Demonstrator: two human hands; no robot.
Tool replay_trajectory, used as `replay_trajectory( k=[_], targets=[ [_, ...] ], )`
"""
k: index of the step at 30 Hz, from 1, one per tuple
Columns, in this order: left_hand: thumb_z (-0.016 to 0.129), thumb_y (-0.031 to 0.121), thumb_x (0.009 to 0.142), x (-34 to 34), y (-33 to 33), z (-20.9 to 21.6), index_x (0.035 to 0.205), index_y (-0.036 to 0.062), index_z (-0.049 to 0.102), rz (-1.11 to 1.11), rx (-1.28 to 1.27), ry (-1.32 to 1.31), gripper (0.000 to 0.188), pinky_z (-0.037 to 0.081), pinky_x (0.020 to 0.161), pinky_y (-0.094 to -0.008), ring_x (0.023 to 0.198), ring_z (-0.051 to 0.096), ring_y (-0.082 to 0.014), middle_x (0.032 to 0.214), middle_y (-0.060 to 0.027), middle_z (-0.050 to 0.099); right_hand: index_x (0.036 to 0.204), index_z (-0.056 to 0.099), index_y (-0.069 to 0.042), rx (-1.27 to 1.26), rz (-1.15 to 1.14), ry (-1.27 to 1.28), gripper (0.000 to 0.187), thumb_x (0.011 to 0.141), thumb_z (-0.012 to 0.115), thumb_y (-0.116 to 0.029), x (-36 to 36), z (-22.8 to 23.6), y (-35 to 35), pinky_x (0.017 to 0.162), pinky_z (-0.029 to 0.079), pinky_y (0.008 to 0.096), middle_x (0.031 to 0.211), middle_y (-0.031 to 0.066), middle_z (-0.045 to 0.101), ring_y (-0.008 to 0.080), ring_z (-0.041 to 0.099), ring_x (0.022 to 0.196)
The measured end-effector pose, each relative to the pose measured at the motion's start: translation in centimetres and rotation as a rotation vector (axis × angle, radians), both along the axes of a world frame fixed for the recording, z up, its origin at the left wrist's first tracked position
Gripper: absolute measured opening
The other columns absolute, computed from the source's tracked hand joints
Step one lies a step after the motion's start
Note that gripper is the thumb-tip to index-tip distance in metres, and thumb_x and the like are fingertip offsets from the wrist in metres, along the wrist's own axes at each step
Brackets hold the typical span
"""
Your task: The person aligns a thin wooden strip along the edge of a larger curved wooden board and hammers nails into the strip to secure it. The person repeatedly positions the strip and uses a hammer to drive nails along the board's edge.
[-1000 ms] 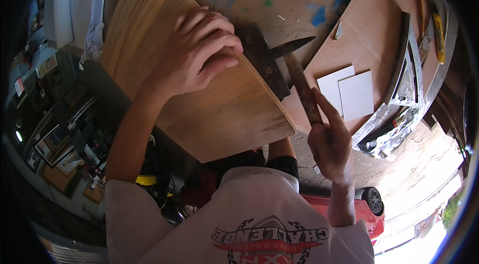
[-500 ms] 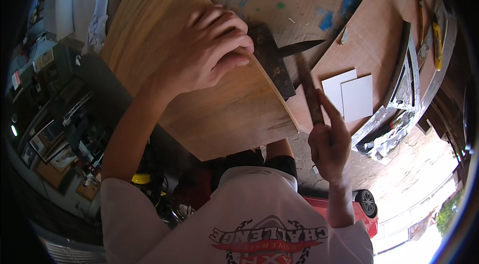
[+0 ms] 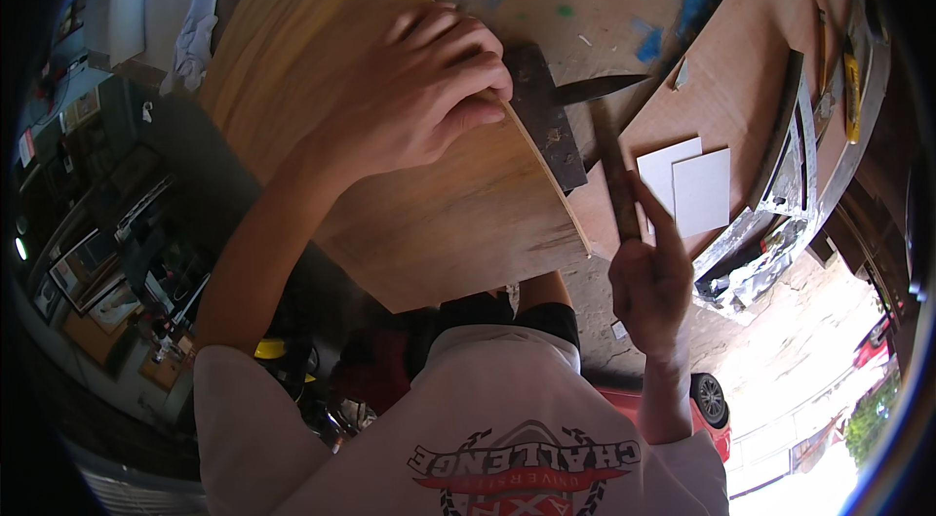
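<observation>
My left hand (image 3: pixel 429 97) is closed over the long edge of a wooden panel (image 3: pixel 458 214), with fingers and thumb gripping near its rim. The panel lies tilted across the middle of the view, its grain showing. In my right hand (image 3: pixel 651 282) is a hammer, its wooden handle (image 3: pixel 614 170) running up from my fist with the index finger stretched along it. The dark hammer head (image 3: pixel 600 88) tapers to a point on the right. Its other end meets a dark, rusty metal block (image 3: pixel 551 121) beside the panel's edge; whether they touch I cannot tell.
Two white square cards (image 3: pixel 700 189) overlap on a brown sheet (image 3: pixel 741 97) to the right. Beyond them lie a metal square (image 3: pixel 792 145) and a yellow cutter (image 3: pixel 852 97). Blue and green paint marks the surface at the top. A red car (image 3: pixel 717 409) stands at lower right.
The whole view has shifted slightly, so the panel, block and hammer appear a little further right. The hammer handle looks less blurred now. Both hands keep their grips.
</observation>
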State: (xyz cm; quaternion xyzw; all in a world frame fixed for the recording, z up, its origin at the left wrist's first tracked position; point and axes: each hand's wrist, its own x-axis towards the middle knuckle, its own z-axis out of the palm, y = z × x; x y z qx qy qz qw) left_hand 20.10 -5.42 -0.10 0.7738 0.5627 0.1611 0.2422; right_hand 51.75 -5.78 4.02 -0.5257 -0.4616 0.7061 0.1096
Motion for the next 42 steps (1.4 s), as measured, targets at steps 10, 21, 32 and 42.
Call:
replay_trajectory(
  k=[10,21,32,42],
  targets=[
    [0.077,0.022,0.087,0.1,-0.3,-0.4,0.095,0.015,0.063,0.021,0.049,-0.027,0.018,0.039,0.095,-0.0434,0.112,0.055,-0.0281,0.107,-0.0027,0.059,0.158,0.035,0.002,0.068,-0.101,-0.013,0.055,0.104,0.044,-0.008,-0.2,0.3,0.0,0.039,0.026,0.0186,0.055,-0.0055,0.05,0.0007,0.037,0.041],
    [0.073,0.025,0.092,-0.1,-0.5,-0.4,0.09,0.0151,0.064,0.029,0.039,-0.017,0.014,0.038,0.103,-0.045,0.115,0.055,-0.0274,0.109,-0.0004,0.06,0.154,0.041,0.0,0.099,-0.041,-0.059,0.048,0.108,0.05,-0.013,0.2,1.2,-0.6,0.048,0.037,0.022,0.078,0.0047,0.065,0.0035,0.049,0.055],
    [0.082,0.06,0.076,0.3,-0.8,-1.8,0.154,0.0212,0.045,0.496,0.245,0.181,0.095,0.016,0.125,-0.0643,0.157,0.022,-0.0378,0.166,-0.0183,0.03,0.13,0.058,0.003,0.951,0.435,-0.328,0.032,0.099,0.063,-0.002,0.1,0.9,-2.4,0.065,0.061,0.0407,0.101,0.0209,0.073,0.0338,0.078,0.086],
    [0.083,0.069,0.068,0.5,-1.1,-2.7,0.164,0.0062,0.023,0.642,0.1,0.143,0.129,0.008,0.126,-0.0629,0.159,0.008,-0.0421,0.168,-0.0279,0.018,0.122,0.055,0.013,1.228,0.511,-0.29,0.029,0.101,0.061,-0.005,0.0,0.7,-2.3,0.061,0.059,0.0369,0.095,0.0263,0.073,0.0354,0.077,0.076]
  ],
)
